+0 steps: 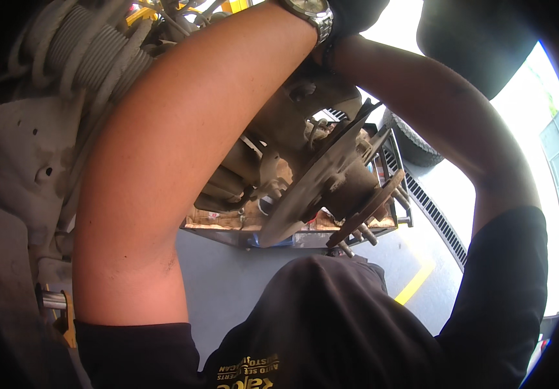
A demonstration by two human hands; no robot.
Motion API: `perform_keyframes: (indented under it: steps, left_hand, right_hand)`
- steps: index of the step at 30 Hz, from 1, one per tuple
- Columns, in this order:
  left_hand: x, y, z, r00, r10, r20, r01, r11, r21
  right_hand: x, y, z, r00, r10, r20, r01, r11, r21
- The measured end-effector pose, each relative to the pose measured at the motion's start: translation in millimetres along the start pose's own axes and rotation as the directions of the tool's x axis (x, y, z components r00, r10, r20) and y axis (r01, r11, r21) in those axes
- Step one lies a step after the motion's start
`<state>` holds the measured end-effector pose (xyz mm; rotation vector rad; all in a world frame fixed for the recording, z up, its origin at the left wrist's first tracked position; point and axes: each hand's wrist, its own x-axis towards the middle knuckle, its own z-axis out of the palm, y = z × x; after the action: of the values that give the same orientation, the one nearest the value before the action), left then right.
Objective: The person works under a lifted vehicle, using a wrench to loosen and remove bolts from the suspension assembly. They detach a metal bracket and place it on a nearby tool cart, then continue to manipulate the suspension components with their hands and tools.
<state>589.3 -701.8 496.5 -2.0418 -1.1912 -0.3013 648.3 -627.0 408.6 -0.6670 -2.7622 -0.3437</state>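
Both my arms reach up to the top of the view, above a rusty wheel hub [350,188] with several studs and a thin dust shield [302,185] behind it. My left hand [360,14], in a black glove below a metal-banded watch [312,11], is cut off by the upper edge. Its fingers do not show. My right hand [323,55] is mostly hidden behind the left wrist, with only a dark cuff visible. Closest below both hands is a greasy metal suspension part [331,94]. What either hand holds, if anything, is out of sight.
A coil spring [91,55] and a dusty wheel-well panel [26,142] stand at the left. Beneath the hub is a metal-framed cart [221,227] with a brown top. A tyre [415,141] and a floor drain grate [431,211] lie to the right, near a yellow floor line [415,283].
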Motion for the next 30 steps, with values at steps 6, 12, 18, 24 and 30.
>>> perform_keyframes:
  steps: [6, 12, 18, 24, 30]
  left_hand:
    - [8.5, -11.6, 18.9, 0.958, 0.219, -0.188, -0.235, 0.969, -0.07]
    - [-30.7, -10.2, 24.9, 0.854, -0.364, -0.373, -0.038, 0.67, -0.741]
    - [-147.3, -33.4, 128.4, 0.812, -0.351, -0.467, -0.013, 0.788, -0.616]
    - [-155.2, 5.9, 105.6, 0.802, -0.558, 0.213, 0.326, 0.111, -0.939]
    - [-147.4, 9.8, 71.6, 0.707, -0.463, 0.535, 0.541, -0.133, -0.83]
  right_hand:
    - [8.7, 2.3, -1.2, 0.999, -0.043, 0.01, 0.043, 0.999, -0.013]
    - [12.9, 16.4, 26.8, 0.989, -0.137, 0.062, 0.14, 0.99, -0.036]
    - [7.3, -14.9, -5.9, 0.984, -0.171, 0.041, 0.176, 0.944, -0.28]
    - [-33.6, 0.8, -50.5, 0.896, 0.264, -0.356, 0.157, 0.561, 0.812]
    - [-42.4, 0.0, -68.9, 0.922, -0.145, -0.36, 0.26, 0.92, 0.294]
